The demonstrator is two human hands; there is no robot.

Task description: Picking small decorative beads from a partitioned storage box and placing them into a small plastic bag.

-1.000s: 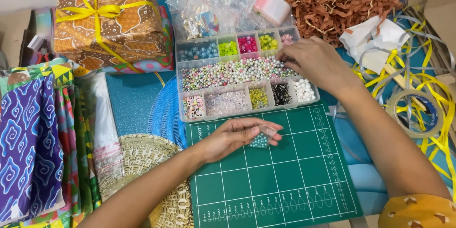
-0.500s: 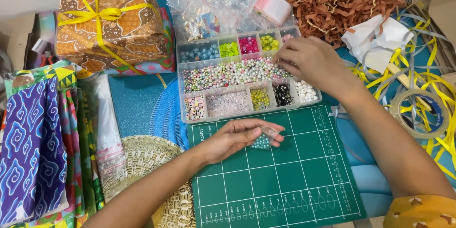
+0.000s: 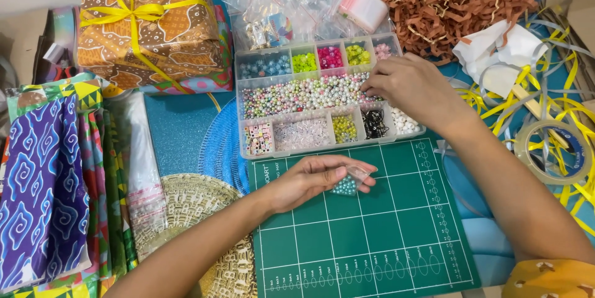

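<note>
Two hands busy: right hand [image 3: 414, 87] pinches among bead tray [image 3: 322, 101]; left hand [image 3: 313, 179] pinches small bag [image 3: 347, 183] open for filling.

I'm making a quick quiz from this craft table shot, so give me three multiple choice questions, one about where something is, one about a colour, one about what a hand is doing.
1. Where does the wrapped gift box sit?
A. far left of the bead organizer
B. on the cutting mat
C. under the tape roll

2. What colour is the ribbon on the gift box?
A. red
B. yellow
C. white

3. What is the left hand doing?
A. lying flat and empty
B. gripping scissors
C. holding a small clear bag of beads

Answers: 1 A, it stands at the far left, beyond the tray. 2 B, a yellow bow crosses it. 3 C, fingers pinch the bag over the mat.
</note>
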